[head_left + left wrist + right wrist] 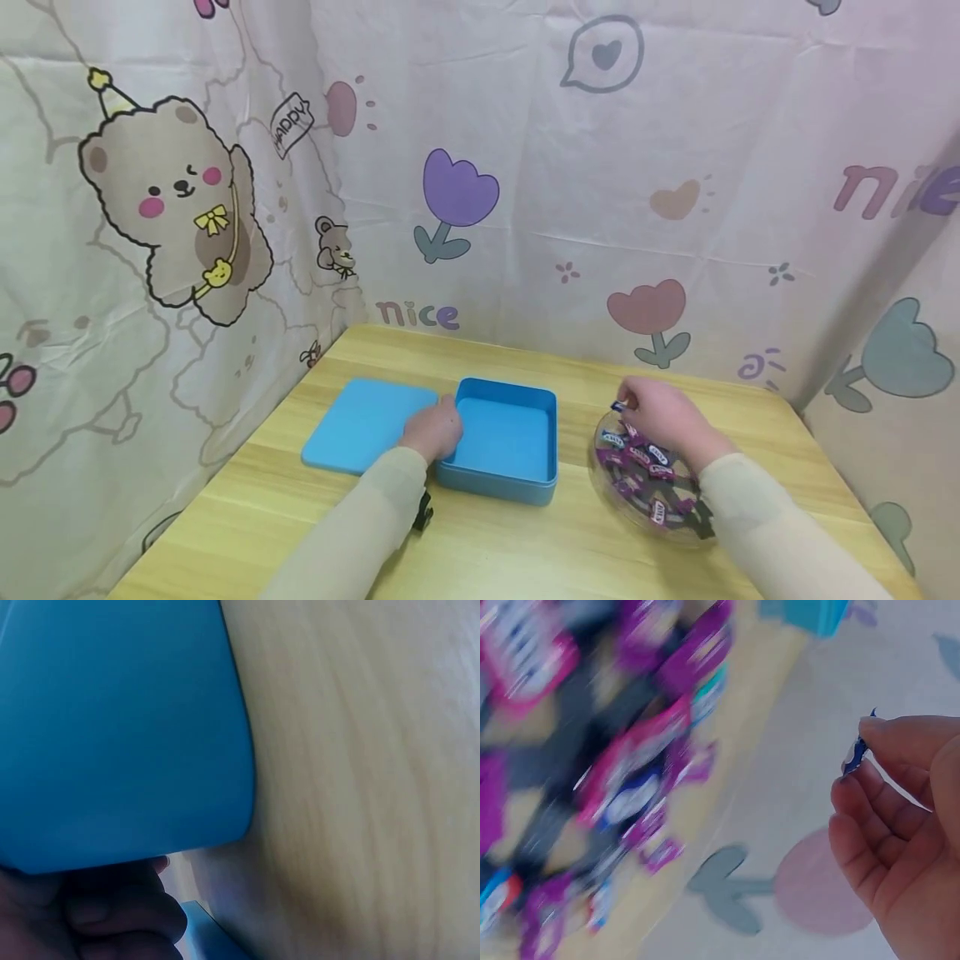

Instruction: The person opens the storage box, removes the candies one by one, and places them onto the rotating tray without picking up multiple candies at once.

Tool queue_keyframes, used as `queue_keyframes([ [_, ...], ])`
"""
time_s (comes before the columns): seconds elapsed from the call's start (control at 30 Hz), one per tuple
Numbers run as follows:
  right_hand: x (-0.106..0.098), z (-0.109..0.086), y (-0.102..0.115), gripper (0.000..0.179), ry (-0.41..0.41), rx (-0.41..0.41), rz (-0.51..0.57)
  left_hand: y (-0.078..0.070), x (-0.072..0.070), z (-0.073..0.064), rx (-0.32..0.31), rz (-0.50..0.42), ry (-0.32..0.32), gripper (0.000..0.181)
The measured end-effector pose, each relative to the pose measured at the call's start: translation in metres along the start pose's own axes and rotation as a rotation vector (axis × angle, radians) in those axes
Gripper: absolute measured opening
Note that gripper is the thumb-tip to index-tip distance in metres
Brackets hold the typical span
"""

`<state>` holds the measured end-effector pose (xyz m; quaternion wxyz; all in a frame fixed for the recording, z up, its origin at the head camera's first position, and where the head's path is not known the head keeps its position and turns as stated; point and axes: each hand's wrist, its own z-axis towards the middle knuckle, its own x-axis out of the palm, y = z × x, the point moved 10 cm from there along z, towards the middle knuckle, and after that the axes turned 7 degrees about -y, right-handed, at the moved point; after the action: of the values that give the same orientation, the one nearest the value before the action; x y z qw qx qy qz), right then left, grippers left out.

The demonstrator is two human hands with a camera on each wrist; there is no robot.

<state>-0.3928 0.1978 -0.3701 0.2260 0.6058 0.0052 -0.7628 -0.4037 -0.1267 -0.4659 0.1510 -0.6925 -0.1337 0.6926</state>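
My right hand [663, 417] pinches a small blue-wrapped candy [856, 754] between thumb and fingertips, held above the far rim of a clear round dish [617, 498]. In that dish lie several wrapped candies [639, 456], mostly purple and pink. At the left wall of an open blue box [498, 437], my left hand [435, 429] grips the side. The left wrist view shows its curled fingers [127, 915] against the box's outer wall; the thumb is hidden there. Nothing lies inside the box.
A flat blue lid [367, 425] lies on the wooden table [495, 546], left of the box. Printed curtains [540, 208] hang close behind the table and along both sides. A dark strap [423, 512] shows under the left wrist.
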Motion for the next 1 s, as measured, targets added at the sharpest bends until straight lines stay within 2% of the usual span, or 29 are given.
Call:
queue_keyframes([
  [0.1,0.0,-0.01,-0.028,0.02,0.026,0.064,-0.001,0.0,0.001,0.0,-0.004,-0.013,0.0,0.054],
  [0.27,0.013,-0.03,-0.073,0.023,0.1,0.19,0.009,0.001,0.003,0.002,-0.005,-0.015,0.002,0.055],
  [0.4,0.025,-0.045,-0.095,0.024,0.153,0.263,0.022,0.002,0.006,0.003,-0.009,-0.025,0.009,0.055],
  [0.67,0.039,-0.06,-0.104,0.017,0.174,0.321,0.056,0.005,0.008,0.003,-0.014,-0.035,0.007,0.055],
  [0.77,0.04,-0.061,-0.107,0.016,0.171,0.333,0.036,0.005,0.01,0.004,-0.019,-0.031,0.013,0.056],
  [1.0,0.034,-0.058,-0.101,0.023,0.139,0.283,-0.042,0.008,0.008,0.006,-0.038,-0.075,0.014,0.058],
])
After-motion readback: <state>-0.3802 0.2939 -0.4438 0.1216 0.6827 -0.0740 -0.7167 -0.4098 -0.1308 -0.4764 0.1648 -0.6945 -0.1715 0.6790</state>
